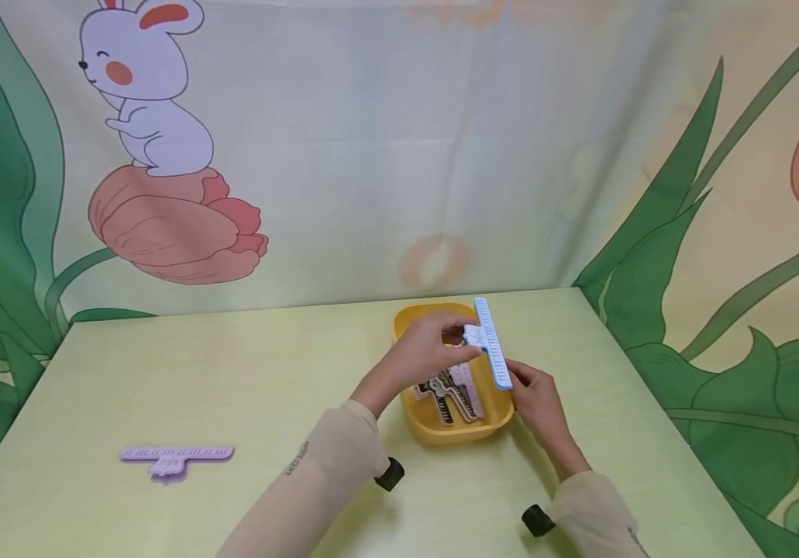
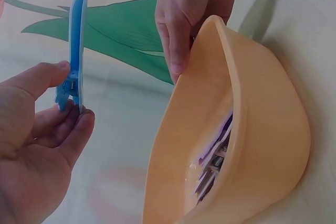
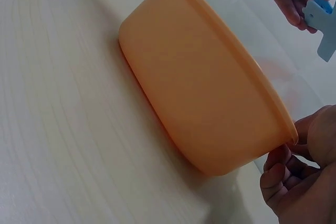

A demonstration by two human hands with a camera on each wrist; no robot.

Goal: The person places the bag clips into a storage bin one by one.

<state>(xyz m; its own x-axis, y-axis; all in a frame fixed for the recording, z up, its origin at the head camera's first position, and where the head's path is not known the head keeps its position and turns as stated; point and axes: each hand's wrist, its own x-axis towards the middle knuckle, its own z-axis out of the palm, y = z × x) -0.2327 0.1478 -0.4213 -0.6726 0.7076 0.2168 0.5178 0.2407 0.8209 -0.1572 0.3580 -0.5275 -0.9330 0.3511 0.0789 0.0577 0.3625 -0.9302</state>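
My left hand (image 1: 427, 350) pinches a light blue bag clip (image 1: 493, 345) by its handle, above the yellow plastic basin (image 1: 434, 437). In the left wrist view the thumb and fingers press the two handle sides of the clip (image 2: 77, 35). On the basin's right side, my right hand (image 1: 540, 403) holds the rim; the right wrist view shows its thumb and curled fingers at the edge of the basin (image 3: 194, 82). Inside the basin lie several clips (image 1: 456, 394), some black-striped and one pale purple, partly overlapping.
A light purple clip (image 1: 176, 454) lies on the pale wooden table (image 1: 287, 364) at the left. Behind the table hangs a printed cloth (image 1: 343, 155) with a rabbit, flowers and leaves. The basin stands near the table's back edge.
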